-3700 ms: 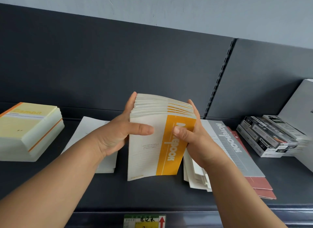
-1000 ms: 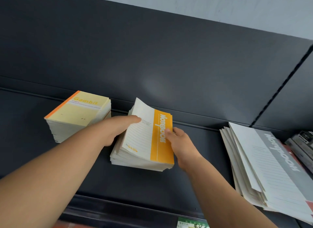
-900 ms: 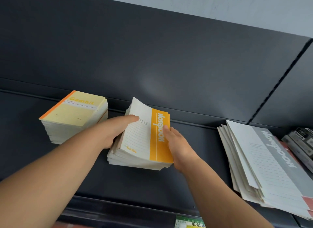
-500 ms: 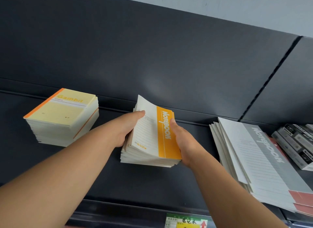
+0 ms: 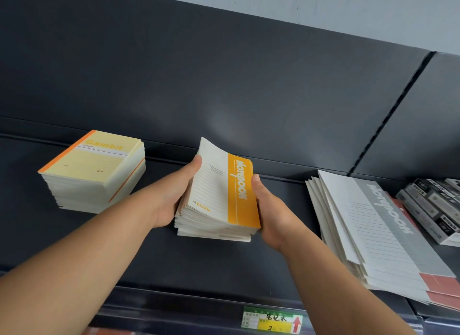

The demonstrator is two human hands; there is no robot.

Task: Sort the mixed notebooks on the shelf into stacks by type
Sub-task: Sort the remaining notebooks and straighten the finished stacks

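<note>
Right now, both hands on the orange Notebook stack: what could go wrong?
1. The orange Notebook stack, gripped by left hand and right hand, is ragged and its top cover curls up; squeezing may slide copies out.
2. The grey Notebook pile lies fanned near the shelf front edge; an elbow bump might knock some off.

Shelf (image 5: pixel 211 265): yellow stack (image 5: pixel 92 165), orange stack (image 5: pixel 219 210), grey pile (image 5: pixel 373 230), boxes (image 5: pixel 433 210).
</note>
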